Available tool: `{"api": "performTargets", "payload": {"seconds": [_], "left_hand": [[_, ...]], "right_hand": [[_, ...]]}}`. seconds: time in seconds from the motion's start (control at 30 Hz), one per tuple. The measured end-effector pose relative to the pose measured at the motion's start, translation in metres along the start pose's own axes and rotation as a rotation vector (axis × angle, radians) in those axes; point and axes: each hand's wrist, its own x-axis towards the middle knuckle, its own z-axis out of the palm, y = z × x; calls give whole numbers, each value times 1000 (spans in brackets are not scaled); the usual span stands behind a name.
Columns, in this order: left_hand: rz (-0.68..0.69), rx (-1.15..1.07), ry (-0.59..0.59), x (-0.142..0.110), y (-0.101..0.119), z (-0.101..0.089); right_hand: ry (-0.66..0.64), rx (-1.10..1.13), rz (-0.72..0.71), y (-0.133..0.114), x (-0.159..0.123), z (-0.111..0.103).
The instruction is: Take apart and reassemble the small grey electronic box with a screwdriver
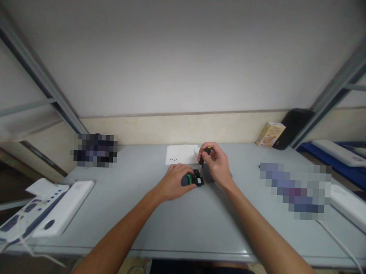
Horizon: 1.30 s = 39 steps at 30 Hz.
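A small black device with a bare green circuit board (190, 178) lies on the grey table. Wrapped around its left side is my left hand (176, 181), fingers on the far edge and thumb along the near edge. My right hand (214, 160) grips a black and yellow screwdriver (205, 155), held steeply with its thin shaft pointing down at the device; whether the tip touches is too small to tell. Just behind the device, a white sheet of paper (182, 153) bears several tiny dark bits, perhaps screws. A dark flat piece (210, 176) lies partly hidden under my right hand.
At the left stand a white power strip (31, 213) and a white slab-like device (66, 208) with cables. A yellow box (270, 134) and a black upright object (294, 127) are at the back right. Blurred-out items lie on both sides. A wall closes off the back.
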Motion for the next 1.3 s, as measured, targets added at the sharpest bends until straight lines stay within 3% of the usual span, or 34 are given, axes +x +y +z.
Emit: {"api": "performTargets", "payload": {"seconds": [1.3], "left_hand": [[-3,-14,-3,0,3,-1]], "right_hand": [[19,-28,11,-2,-1,2]]}}
